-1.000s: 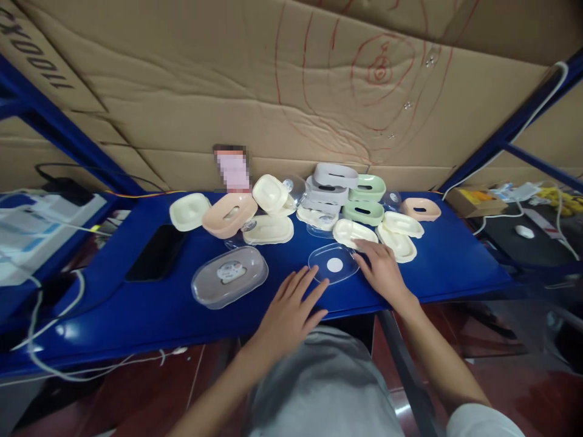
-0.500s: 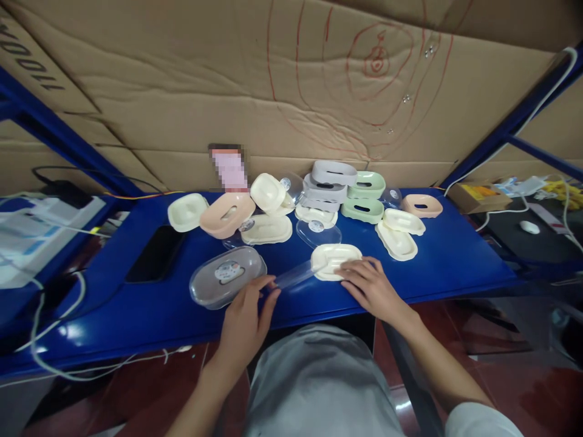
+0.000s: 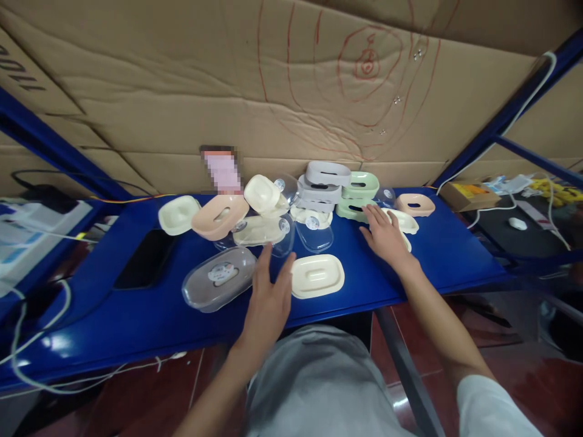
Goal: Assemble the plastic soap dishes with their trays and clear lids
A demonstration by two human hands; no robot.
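Now seen from left to right: grey-tinted lidded box (image 3: pixel 218 279) at near left on the blue table (image 3: pixel 437 261), unmoved from half a second ago. Just right of it, left hand (image 3: pixel 268 297) with fingers loosely spread and raised, touching or pinching the near edge of a clear lid (image 3: pixel 277 238) tilted up over a cream tray; grip hard to confirm through the transparent plastic, though the lid has travelled from the near edge toward the far pile. Next right, cream soap dish (image 3: pixel 317 276) lying flat and alone at the near middle, released where the right hand was pressing it a moment ago. Beyond it, another clear lid (image 3: pixel 314 233) with a white sticker, flat on the table. Further right, right hand (image 3: pixel 385 233) flat and open, holding nothing, now reaching far to the green dish (image 3: pixel 353 209) and the cream trays (image 3: pixel 403 221) beside it. Suggests one dish set down and sorting carried on among the far stack.
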